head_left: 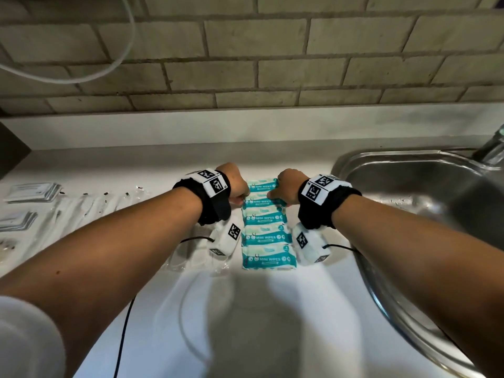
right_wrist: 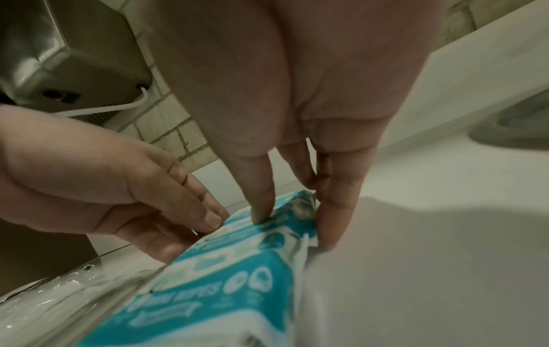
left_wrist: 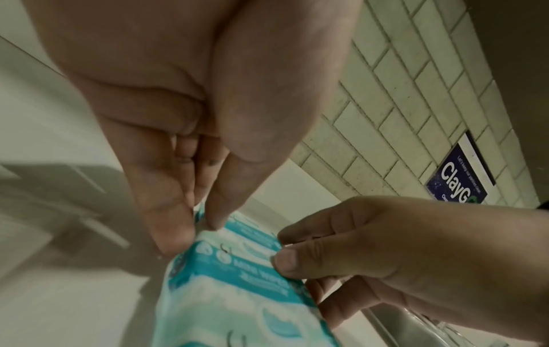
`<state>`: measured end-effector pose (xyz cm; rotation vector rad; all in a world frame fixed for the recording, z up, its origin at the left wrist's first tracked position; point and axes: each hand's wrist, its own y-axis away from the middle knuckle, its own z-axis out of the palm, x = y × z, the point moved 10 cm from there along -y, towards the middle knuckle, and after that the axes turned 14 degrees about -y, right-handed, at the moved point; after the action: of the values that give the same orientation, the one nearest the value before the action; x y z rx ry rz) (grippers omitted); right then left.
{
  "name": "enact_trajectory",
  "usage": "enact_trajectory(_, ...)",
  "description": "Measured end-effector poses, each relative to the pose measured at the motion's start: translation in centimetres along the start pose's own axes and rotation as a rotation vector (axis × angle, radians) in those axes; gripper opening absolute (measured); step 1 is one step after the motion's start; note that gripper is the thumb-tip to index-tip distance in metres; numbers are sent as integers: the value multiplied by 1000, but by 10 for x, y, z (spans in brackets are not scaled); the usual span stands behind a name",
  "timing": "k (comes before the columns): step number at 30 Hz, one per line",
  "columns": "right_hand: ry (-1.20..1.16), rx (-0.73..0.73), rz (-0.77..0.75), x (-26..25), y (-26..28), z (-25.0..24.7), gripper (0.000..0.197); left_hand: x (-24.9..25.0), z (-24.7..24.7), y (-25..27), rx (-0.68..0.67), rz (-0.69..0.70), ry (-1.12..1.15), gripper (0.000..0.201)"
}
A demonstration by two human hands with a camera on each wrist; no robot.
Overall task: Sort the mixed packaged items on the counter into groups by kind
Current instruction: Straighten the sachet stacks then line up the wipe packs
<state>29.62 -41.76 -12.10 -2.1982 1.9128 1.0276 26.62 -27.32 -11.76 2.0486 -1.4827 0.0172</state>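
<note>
- The white counter (head_left: 272,309) ran under a pale brick-tiled wall (head_left: 245,50), carrying everything on it.
- A round stainless steel sink (head_left: 409,192) was set into the counter at the right, with a metal tap (head_left: 493,148) at its far edge.
- A column of teal-and-white mini wipes packs (head_left: 266,236) lay in a row running away from the person, in the middle of the counter, just left of the sink; each pack touched the next.
- Clear plastic sachets with small dark pieces (head_left: 109,203) lay spread to the left of the wipes, and flat grey-white packets (head_left: 32,190) sat stacked at the far left.
- The left hand (head_left: 236,184) was at the left edge of a pack near the far end of the row; in the left wrist view its fingers (left_wrist: 175,234) were held together, and thumb and fingers pinched that edge.
- The right hand (head_left: 289,186) was at the right edge of the same pack; in the right wrist view the thumb pressed on top while the fingers (right_wrist: 332,218) gripped the end seam, pinching it.
</note>
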Motion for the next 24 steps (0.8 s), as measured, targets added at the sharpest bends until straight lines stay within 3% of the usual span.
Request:
enact_trajectory(8,-2,-2,-38,-3,7,2,31,-2,0,7,8,-4,-6,20)
enact_trajectory(16,-33,-14,-72,-5,43,2,44,-5,2,30,32,20,-91,30)
enact_trajectory(24,26,-47,-84,1,97,15,49,-9,18,74,30,111,-55,21)
